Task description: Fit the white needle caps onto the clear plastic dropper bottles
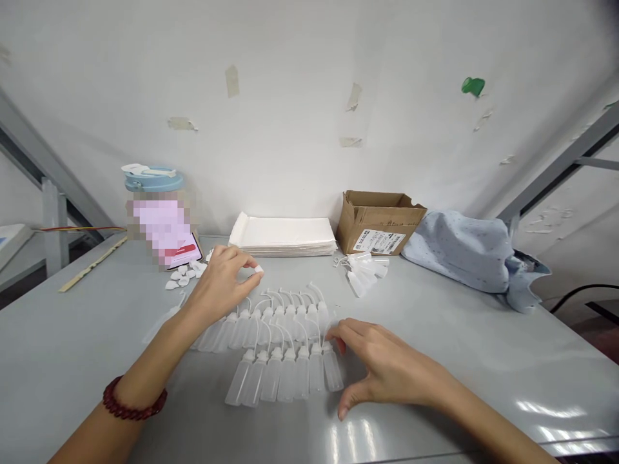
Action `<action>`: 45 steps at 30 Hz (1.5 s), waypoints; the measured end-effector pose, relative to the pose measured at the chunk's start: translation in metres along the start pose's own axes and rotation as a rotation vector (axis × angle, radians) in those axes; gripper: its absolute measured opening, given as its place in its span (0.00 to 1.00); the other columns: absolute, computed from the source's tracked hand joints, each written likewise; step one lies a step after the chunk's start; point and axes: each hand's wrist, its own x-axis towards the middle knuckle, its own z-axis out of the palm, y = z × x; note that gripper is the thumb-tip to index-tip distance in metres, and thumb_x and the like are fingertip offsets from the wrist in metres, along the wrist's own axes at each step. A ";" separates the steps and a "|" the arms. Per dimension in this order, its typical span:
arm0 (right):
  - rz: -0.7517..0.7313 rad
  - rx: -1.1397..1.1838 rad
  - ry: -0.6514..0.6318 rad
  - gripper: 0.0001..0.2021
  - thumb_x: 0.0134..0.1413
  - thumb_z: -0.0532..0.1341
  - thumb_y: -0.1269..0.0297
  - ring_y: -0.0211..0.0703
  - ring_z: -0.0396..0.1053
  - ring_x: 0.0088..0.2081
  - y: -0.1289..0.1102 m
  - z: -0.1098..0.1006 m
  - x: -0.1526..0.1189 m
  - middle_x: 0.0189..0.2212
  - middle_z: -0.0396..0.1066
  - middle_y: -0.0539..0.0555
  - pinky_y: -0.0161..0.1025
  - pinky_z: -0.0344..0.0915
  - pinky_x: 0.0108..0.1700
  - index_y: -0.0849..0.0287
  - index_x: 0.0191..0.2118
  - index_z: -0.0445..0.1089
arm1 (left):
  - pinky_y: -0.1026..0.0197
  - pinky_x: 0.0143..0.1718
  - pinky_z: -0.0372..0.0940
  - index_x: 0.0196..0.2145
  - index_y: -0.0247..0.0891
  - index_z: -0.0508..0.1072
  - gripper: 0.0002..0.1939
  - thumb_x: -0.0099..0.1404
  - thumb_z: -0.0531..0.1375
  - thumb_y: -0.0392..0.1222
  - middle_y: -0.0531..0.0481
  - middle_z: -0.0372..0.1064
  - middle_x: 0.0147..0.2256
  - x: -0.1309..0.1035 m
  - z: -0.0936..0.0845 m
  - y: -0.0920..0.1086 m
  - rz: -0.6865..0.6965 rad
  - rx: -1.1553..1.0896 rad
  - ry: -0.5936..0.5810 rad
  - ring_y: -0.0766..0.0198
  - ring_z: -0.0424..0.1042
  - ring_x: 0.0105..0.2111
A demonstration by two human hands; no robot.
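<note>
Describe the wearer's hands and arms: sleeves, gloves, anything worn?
Both forearms are bare, with no sleeves in view and no gloves. The left hand has a dark red beaded bracelet at its wrist. The right hand shows no watch, ring or band.

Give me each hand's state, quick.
Left hand: closed in a pinch on a small white cap.
Right hand: open, fingertips touching the end bottle of the near row, holding nothing.
</note>
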 end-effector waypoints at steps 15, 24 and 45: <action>0.055 -0.016 -0.011 0.32 0.41 0.64 0.41 0.47 0.67 0.31 -0.003 0.003 0.002 0.32 0.70 0.53 0.37 0.56 0.30 0.60 0.46 0.67 | 0.53 0.39 0.61 0.30 0.37 0.71 0.13 0.60 0.54 0.49 0.46 0.68 0.33 -0.001 0.003 0.002 0.013 -0.028 -0.014 0.52 0.62 0.41; 0.065 -0.051 -0.023 0.21 0.41 0.67 0.50 0.42 0.64 0.29 -0.008 0.002 0.003 0.29 0.67 0.50 0.35 0.54 0.28 0.60 0.38 0.67 | 0.54 0.37 0.61 0.29 0.38 0.71 0.13 0.59 0.54 0.50 0.46 0.68 0.32 -0.002 0.001 0.005 -0.012 -0.043 -0.039 0.51 0.62 0.41; -0.253 0.012 0.499 0.30 0.55 0.62 0.60 0.42 0.65 0.36 0.007 0.005 -0.001 0.37 0.65 0.54 0.38 0.65 0.34 0.53 0.59 0.48 | 0.59 0.43 0.66 0.34 0.39 0.72 0.09 0.61 0.60 0.46 0.48 0.71 0.41 -0.030 0.013 0.075 -0.144 -1.112 -0.536 0.60 0.70 0.42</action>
